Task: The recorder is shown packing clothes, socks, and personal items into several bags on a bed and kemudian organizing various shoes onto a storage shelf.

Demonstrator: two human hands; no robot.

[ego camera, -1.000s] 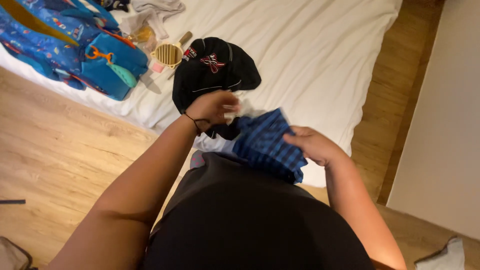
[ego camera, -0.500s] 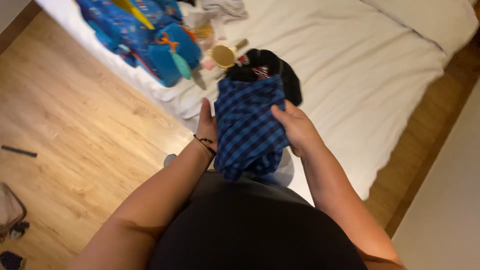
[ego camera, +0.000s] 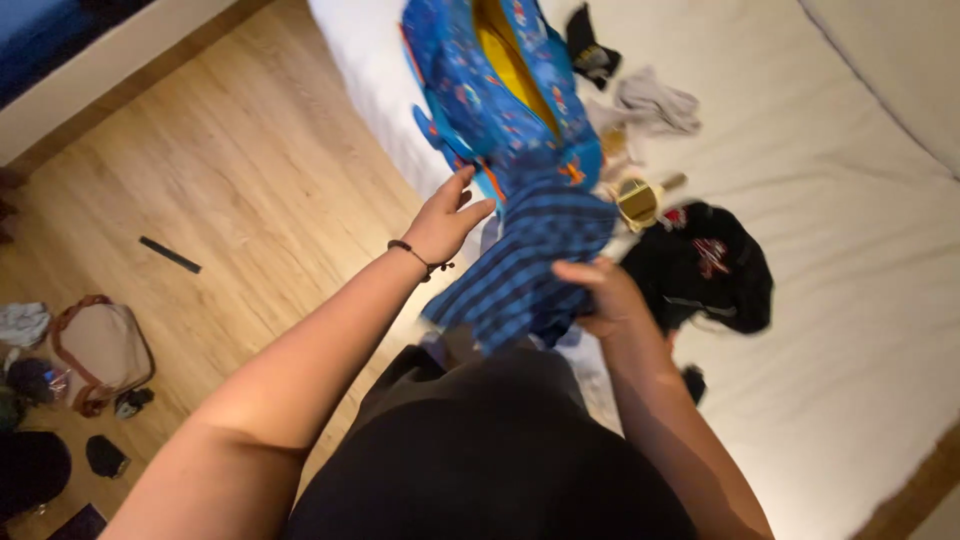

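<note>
A cloth [ego camera: 525,265] checked in bright blue and dark navy sits at the centre of the frame, below a blue backpack [ego camera: 500,80] printed with small multicoloured figures, its lining yellow. To the right a black garment [ego camera: 715,270] with a red and white emblem lies on a white sheet [ego camera: 860,300]; the floor [ego camera: 230,180] at left is pale wood.

A blue-and-black checked cloth [ego camera: 530,255], bunched and hanging in folds, is held up over the bed edge.

A backpack [ego camera: 500,80] lies on the bed [ego camera: 860,300], a cap [ego camera: 715,265] to its right.
</note>
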